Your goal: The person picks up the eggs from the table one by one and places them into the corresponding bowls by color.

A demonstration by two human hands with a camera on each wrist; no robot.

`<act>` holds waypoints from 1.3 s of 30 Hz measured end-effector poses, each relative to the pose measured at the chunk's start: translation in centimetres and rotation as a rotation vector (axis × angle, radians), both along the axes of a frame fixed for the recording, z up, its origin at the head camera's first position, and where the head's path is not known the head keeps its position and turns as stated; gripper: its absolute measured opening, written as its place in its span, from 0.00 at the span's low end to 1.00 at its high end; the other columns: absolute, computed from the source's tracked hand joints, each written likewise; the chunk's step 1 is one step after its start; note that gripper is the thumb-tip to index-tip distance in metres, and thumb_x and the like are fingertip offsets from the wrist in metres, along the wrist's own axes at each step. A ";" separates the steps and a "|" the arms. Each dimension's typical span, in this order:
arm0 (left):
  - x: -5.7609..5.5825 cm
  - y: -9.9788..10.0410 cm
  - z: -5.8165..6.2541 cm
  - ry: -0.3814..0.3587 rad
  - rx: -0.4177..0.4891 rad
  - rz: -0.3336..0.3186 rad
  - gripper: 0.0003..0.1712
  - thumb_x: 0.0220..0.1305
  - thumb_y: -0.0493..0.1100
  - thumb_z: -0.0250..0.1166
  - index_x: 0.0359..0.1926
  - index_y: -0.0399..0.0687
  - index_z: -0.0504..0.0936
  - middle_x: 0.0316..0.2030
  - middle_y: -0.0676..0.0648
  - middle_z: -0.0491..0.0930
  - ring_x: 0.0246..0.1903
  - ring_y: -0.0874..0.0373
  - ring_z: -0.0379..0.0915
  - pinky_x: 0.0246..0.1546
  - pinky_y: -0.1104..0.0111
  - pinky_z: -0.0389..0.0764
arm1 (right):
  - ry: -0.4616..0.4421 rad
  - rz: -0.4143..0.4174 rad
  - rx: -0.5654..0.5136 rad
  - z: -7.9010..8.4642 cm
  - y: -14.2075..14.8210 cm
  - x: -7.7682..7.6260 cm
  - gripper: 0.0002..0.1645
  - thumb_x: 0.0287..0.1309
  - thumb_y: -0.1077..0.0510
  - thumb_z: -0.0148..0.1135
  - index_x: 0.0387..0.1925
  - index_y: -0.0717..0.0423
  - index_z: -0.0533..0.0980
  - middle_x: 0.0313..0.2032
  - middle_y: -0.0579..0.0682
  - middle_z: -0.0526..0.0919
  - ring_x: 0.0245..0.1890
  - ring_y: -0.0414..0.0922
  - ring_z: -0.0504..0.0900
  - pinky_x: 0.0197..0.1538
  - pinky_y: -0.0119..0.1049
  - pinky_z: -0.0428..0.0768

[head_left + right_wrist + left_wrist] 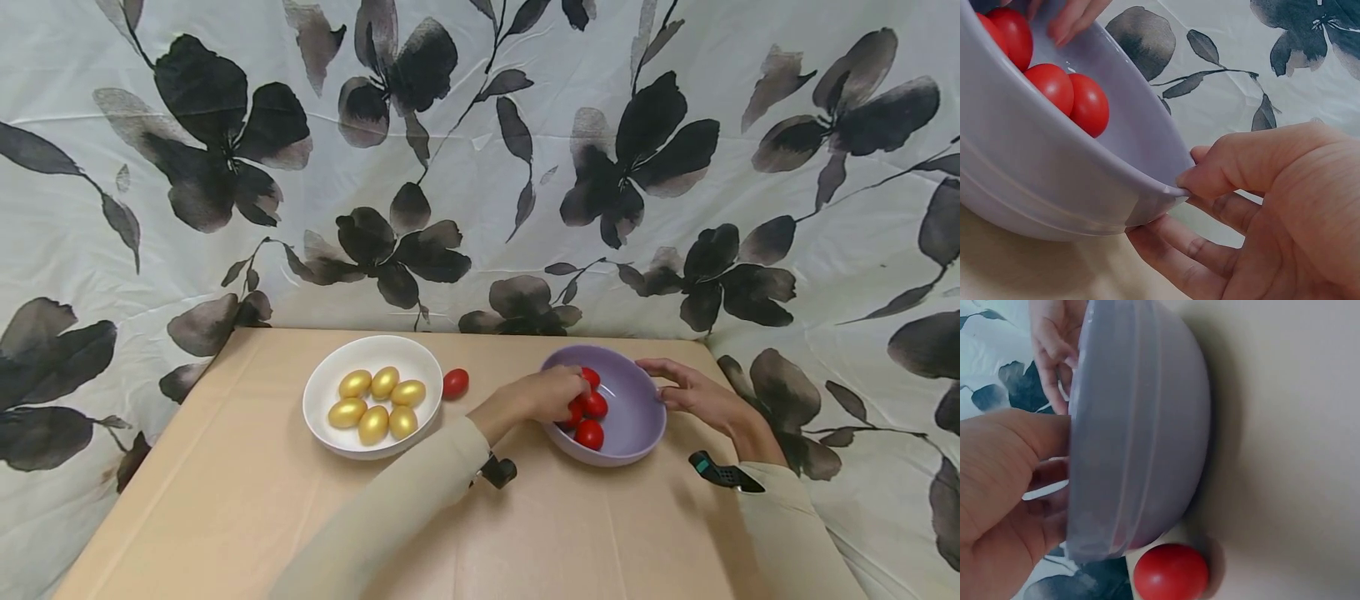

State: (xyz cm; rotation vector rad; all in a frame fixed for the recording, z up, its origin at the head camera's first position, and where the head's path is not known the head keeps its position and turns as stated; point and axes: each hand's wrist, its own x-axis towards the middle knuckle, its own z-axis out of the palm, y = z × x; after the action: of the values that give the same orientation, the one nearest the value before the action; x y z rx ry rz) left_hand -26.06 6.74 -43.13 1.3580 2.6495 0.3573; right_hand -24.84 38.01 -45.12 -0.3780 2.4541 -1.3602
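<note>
My left hand [551,394] reaches over the left rim of a purple bowl [633,417], its fingers down among glossy red eggs [589,433]. Those fingers [1079,15] hang beside the eggs in the right wrist view, and none shows gripped. In the left wrist view the bowl wall [1141,425] hides the fingertips. My right hand [697,398] holds the bowl's right rim. The right wrist view shows the thumb [1200,178] on the rim and fingers against the outer wall. Several red eggs [1050,87] lie at the bowl's left side.
Left of the purple bowl stands a white bowl [318,408] holding several golden eggs [373,425]. One red egg [455,383] lies on the tan table [247,500], close beside the white bowl. A floral cloth [495,183] hangs behind the table.
</note>
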 end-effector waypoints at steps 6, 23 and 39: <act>-0.4 -1.9 1.3 -0.048 0.092 0.075 0.23 0.63 0.37 0.69 0.60 0.49 0.83 0.57 0.49 0.74 0.59 0.55 0.67 0.53 0.71 0.81 | -0.006 0.003 0.003 -0.1 0.1 -0.1 0.36 0.67 0.63 0.57 0.74 0.52 0.62 0.73 0.63 0.61 0.70 0.69 0.62 0.63 0.62 0.76; -2.8 -9.9 1.4 -0.102 0.149 0.174 0.27 0.65 0.36 0.66 0.65 0.41 0.76 0.62 0.43 0.74 0.63 0.49 0.71 0.68 0.60 0.72 | 0.007 -0.001 0.007 -0.2 0.1 0.0 0.36 0.65 0.63 0.58 0.74 0.50 0.63 0.73 0.63 0.62 0.70 0.69 0.61 0.62 0.63 0.76; -3.6 -12.9 0.3 -0.110 0.021 0.282 0.28 0.60 0.27 0.64 0.63 0.41 0.78 0.59 0.40 0.75 0.59 0.46 0.71 0.66 0.57 0.74 | -0.004 0.002 -0.001 0.0 -0.1 0.0 0.36 0.67 0.65 0.56 0.75 0.53 0.62 0.72 0.64 0.62 0.71 0.69 0.61 0.63 0.64 0.75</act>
State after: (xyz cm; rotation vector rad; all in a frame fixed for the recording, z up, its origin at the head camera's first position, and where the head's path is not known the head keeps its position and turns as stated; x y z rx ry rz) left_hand -29.67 -6.21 -42.84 0.9379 2.7514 0.4778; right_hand -24.89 37.95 -45.13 -0.3771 2.4498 -1.3600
